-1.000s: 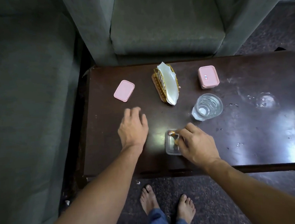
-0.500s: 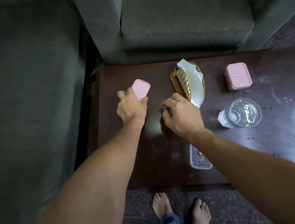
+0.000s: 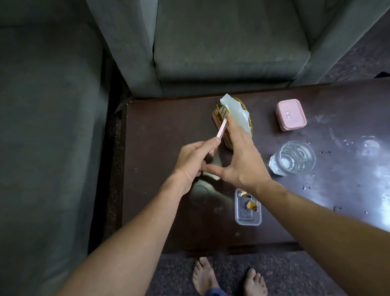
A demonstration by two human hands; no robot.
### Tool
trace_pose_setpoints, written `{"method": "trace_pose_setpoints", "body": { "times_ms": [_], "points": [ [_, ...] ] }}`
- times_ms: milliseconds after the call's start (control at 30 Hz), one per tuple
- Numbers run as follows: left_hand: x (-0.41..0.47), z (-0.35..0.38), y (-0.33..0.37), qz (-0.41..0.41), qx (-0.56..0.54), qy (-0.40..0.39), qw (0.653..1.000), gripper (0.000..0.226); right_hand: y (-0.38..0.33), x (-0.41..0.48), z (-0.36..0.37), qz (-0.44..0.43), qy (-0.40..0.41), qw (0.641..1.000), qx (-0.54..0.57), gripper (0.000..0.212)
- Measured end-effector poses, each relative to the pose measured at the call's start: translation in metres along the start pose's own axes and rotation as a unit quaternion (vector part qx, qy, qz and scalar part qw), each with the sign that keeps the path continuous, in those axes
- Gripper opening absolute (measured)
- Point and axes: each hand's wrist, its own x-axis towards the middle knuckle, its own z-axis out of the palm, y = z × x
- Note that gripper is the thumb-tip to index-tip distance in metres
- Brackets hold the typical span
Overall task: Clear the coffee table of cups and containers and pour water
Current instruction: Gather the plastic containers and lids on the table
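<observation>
My left hand [image 3: 194,163] grips a thin pink lid [image 3: 291,124] by its near end, lifted edge-on above the dark coffee table [image 3: 357,205]. My right hand [image 3: 239,158] is spread beside it, fingers touching the lid's far part, thumb pointing at my left hand. A clear lidless container [image 3: 247,210] with small scraps inside sits near the table's front edge, under my right wrist. A clear glass [image 3: 292,157] with some water stands to the right. A closed pink container [image 3: 291,118] sits behind the glass.
A gold wire napkin holder [image 3: 232,119] with white napkins stands at mid-table behind my hands. Wet marks shine on the table's right side. A green sofa runs along the left and an armchair stands behind the table. My bare feet are on the floor below.
My left hand picked the pink lid up off the table and brought it toward the middle. My right hand left the clear container and came up against the lid.
</observation>
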Motion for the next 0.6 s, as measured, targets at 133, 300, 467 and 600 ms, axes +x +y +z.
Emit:
{"method": "trace_pose_setpoints", "body": {
  "times_ms": [133,300,467,600],
  "points": [
    [-0.026,0.011,-0.002,-0.021,-0.017,-0.059,0.998,0.074,0.006,-0.024,-0.021,-0.015,0.027,0.999,-0.018,0.105],
    [-0.058,0.037,-0.023,-0.052,-0.007,-0.023,0.998,0.060,0.012,-0.064,-0.049,-0.050,-0.017,0.990,-0.132,0.101],
    [-0.072,0.052,-0.056,-0.028,0.118,0.058,0.991,0.036,0.026,-0.106,-0.053,0.001,-0.155,0.943,-0.294,0.106],
    [-0.075,0.057,-0.077,0.017,0.218,0.050,0.975,0.040,0.033,-0.123,-0.046,0.024,-0.203,0.922,-0.330,0.102]
  ]
}}
